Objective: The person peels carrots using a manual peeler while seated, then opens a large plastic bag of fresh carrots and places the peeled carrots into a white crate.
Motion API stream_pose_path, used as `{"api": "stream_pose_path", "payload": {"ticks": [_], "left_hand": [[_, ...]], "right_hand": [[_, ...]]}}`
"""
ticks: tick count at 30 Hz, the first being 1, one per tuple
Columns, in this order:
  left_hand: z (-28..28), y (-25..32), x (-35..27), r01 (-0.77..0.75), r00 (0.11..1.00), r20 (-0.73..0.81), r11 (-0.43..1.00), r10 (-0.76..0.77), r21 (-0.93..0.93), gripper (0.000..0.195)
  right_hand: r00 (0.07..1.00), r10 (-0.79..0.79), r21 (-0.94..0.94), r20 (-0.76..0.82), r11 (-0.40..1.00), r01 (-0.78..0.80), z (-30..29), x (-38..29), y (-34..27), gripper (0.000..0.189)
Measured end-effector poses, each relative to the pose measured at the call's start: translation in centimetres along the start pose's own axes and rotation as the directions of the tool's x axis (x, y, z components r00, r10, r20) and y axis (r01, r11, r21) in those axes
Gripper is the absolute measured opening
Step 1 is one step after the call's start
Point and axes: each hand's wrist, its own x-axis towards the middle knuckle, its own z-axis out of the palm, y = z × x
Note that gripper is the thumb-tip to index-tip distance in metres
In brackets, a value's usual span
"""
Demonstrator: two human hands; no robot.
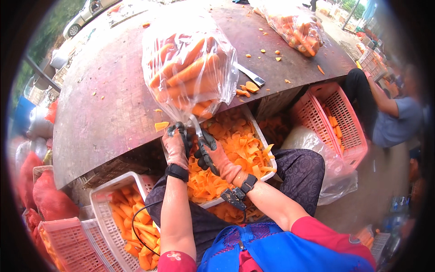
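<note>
A clear plastic bag of whole carrots (190, 74) rests on the worn tabletop near its front edge. My left hand (176, 141), in a pink glove with dark fingers, grips the gathered neck of this bag. In my right hand (212, 154), gloved alike, is the dark handle of a tool with a curved metal end (195, 125), which meets the bag's neck; its exact kind cannot be told. Below both hands, a white crate (272, 159) holds a heap of orange peelings (244, 149). A broad-bladed knife (250, 74) lies partly behind the bag.
A white crate of peeled carrots (98, 193) stands at lower left beside a pink crate (68, 238). Another filled bag (295, 34) lies on the tabletop (98, 112) with scattered carrot scraps. Pink crates (353, 136) and a seated person (394, 115) are at right.
</note>
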Motion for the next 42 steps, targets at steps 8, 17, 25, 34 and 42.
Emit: {"api": "stream_pose_path", "payload": {"ticks": [8, 17, 25, 34, 42], "left_hand": [[-1.6, -0.4, 0.0, -0.055, 0.993, 0.103, 0.998, 0.053, 0.019, 0.008], [-2.2, -1.3, 0.1, 0.022, 0.995, 0.096, 0.994, -0.011, -0.108, 0.011], [-4.2, -1.4, 0.4, 0.172, 0.982, 0.101, 0.979, -0.161, -0.109, 0.01], [-4.5, -3.2, 0.1, 0.099, 0.992, 0.104, 0.967, -0.076, -0.235, 0.012], [-0.7, -3.9, -2.7, -0.437, 0.898, 0.023, 0.883, 0.44, 0.172, 0.005]], "right_hand": [[0.991, 0.111, 0.138, 0.074, 0.983, -0.12, 1.6, 0.0, -0.3, 0.018], [0.976, 0.199, 0.208, 0.087, 0.955, -0.213, 2.4, -0.9, 3.6, 0.021], [0.85, 0.33, 0.429, 0.41, 0.752, -0.5, 1.0, -2.9, -2.9, 0.03], [0.85, 0.292, 0.267, 0.438, 0.86, -0.434, -2.7, -3.4, -7.0, 0.026], [0.896, -0.107, -0.579, 0.43, 0.729, 0.365, -10.7, -1.9, -15.0, 0.053]]}}
